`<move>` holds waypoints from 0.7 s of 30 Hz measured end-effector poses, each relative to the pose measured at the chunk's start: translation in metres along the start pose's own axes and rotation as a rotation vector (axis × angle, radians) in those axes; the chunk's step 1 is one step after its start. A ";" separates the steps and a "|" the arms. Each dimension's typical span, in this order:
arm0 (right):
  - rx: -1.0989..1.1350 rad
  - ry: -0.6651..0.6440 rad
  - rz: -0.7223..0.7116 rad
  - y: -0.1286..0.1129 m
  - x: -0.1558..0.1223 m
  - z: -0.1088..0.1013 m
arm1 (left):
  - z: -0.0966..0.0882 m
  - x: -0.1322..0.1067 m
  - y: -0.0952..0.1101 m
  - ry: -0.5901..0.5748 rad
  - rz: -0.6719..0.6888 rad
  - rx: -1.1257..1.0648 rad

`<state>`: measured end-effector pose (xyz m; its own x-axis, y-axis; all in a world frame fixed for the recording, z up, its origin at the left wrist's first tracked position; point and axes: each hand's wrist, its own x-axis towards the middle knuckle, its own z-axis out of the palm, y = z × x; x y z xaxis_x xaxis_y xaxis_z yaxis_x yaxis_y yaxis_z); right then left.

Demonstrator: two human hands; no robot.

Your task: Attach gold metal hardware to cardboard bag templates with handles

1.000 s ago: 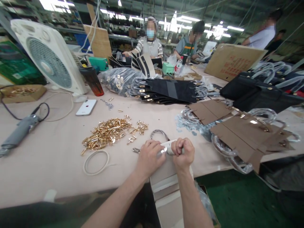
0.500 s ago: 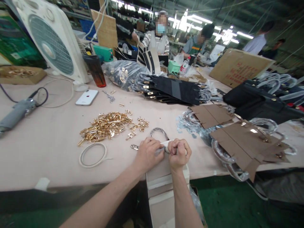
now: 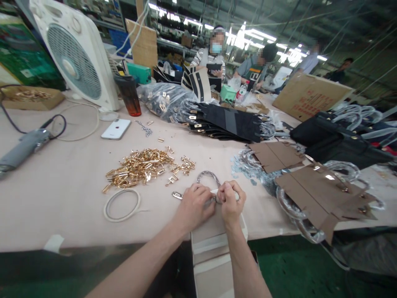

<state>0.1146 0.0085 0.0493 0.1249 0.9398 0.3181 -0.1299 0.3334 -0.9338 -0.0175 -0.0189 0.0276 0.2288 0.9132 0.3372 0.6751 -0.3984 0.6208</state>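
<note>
A pale bag panel [image 3: 209, 244] hangs over the table's front edge toward me, with a plastic-wrapped handle [image 3: 208, 173] looping beyond my hands. My left hand [image 3: 197, 203] is closed at the panel's far end, fingers bent and thumb pressing on it. Right beside it, my right hand [image 3: 231, 200] is clenched round a small tool with a pale handle [image 3: 238, 196]; its tip meets the panel by my left fingers, though the exact contact is hidden. A metal clasp plate [image 3: 177, 195] juts out left of my left hand.
Gold-coloured hardware [image 3: 139, 165] lies heaped left of my hands, behind a tape roll [image 3: 122, 205]. Brown bag panels [image 3: 322, 190] lie to the right, black ones [image 3: 229, 120] behind. A phone [image 3: 115, 128], a tumbler [image 3: 130, 97] and a fan [image 3: 74, 58] stand leftward. Co-workers sit opposite.
My right hand has turned slightly and shifted a little left over the tool. The left hand stays about where it was. The co-worker opposite now holds a dark piece in front of the chest.
</note>
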 end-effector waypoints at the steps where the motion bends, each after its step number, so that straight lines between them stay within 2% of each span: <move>1: 0.069 0.052 -0.015 -0.003 0.002 -0.003 | -0.001 0.000 0.000 -0.001 0.001 -0.004; 5: 0.284 0.248 -0.082 -0.019 0.014 -0.021 | -0.002 -0.002 0.000 -0.004 0.005 -0.029; 7: 0.289 0.269 -0.065 -0.025 0.020 -0.027 | -0.002 -0.003 -0.001 -0.009 0.006 -0.028; 11: 0.229 0.197 0.045 -0.025 0.026 -0.022 | -0.002 -0.003 0.000 -0.017 0.015 -0.013; 17: 0.220 0.098 0.170 -0.007 0.035 0.002 | -0.007 -0.003 0.005 -0.018 0.051 0.008; 21: 0.209 0.040 0.219 0.000 0.040 0.009 | -0.009 -0.003 0.006 -0.010 0.047 0.001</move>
<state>0.1110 0.0470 0.0635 0.1099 0.9886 0.1026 -0.3567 0.1355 -0.9243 -0.0199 -0.0245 0.0366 0.2670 0.8942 0.3592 0.6644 -0.4408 0.6035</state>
